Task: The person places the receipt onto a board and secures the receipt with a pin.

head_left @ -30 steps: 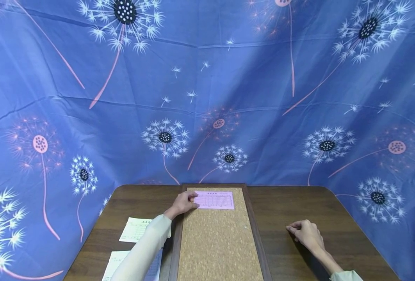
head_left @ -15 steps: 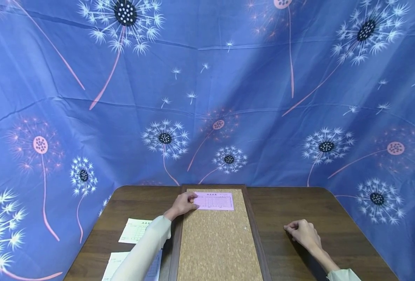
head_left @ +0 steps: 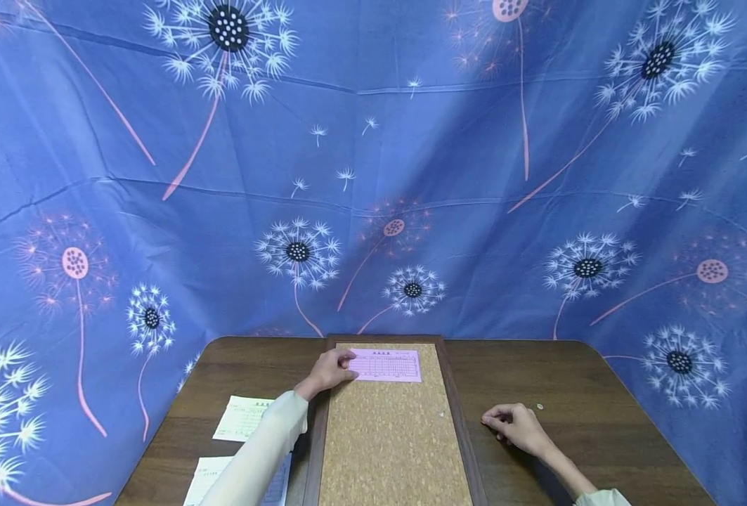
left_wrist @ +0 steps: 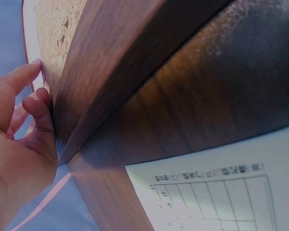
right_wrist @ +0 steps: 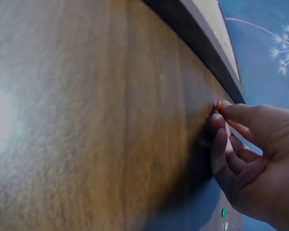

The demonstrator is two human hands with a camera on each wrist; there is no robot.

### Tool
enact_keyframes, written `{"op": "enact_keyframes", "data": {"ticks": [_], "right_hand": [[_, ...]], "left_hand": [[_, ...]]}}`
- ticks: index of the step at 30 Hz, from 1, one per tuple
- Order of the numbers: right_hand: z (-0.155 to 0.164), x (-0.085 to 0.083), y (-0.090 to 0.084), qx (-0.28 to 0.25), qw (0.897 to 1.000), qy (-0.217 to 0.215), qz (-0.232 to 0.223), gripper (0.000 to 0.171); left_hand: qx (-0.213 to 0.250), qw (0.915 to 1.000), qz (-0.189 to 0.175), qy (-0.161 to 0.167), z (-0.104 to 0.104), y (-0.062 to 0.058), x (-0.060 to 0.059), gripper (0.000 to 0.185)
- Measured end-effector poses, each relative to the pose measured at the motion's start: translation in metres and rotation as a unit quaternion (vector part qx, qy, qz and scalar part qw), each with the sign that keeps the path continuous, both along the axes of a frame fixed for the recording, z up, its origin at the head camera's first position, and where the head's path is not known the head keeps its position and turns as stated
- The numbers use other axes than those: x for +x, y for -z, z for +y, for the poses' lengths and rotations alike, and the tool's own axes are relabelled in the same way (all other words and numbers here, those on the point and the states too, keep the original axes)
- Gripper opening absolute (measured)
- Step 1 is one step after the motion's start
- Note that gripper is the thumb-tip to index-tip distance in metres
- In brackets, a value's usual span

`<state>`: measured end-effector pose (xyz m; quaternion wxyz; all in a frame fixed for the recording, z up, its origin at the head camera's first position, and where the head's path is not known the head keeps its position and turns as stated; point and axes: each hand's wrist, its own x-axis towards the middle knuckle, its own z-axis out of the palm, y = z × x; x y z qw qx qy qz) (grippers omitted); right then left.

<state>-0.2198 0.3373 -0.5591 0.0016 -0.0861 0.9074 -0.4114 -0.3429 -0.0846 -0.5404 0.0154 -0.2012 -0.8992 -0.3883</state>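
A brown wooden table [head_left: 234,365] stands in front of a blue cloth [head_left: 373,176] with dandelion flowers. A cork board [head_left: 388,443] lies in the middle. On its far end lies one pink paper [head_left: 388,365]. The left hand [head_left: 332,369] presses the paper's edge with straight fingers. The right hand [head_left: 515,425] pinches one tiny orange pin [right_wrist: 218,104] just beside the board. Two pale papers [head_left: 243,416] lie on the left. One small pin [head_left: 540,406] sits near the right hand.
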Motion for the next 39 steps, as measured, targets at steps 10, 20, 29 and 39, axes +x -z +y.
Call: {"op": "enact_keyframes", "data": {"ticks": [10, 20, 29, 39], "right_hand": [[0.006, 0.008, 0.006, 0.006, 1.000, 0.001, 0.019, 0.011], [0.007, 0.007, 0.008, 0.016, 0.998, -0.016, 0.061, 0.006], [0.001, 0.006, 0.006, 0.026, 0.996, -0.011, 0.087, 0.011], [0.000, 0.003, 0.009, 0.082, 0.986, -0.013, 0.144, 0.013]], "left_hand": [[0.002, 1.0000, 0.008, 0.000, 0.000, 0.002, 0.002, 0.042], [0.003, 1.0000, 0.005, -0.004, 0.001, 0.000, 0.003, 0.041], [0.035, 0.9981, 0.039, 0.031, -0.005, 0.011, -0.006, 0.040], [-0.007, 0.9999, 0.003, -0.015, 0.002, 0.000, 0.003, 0.041]]}}
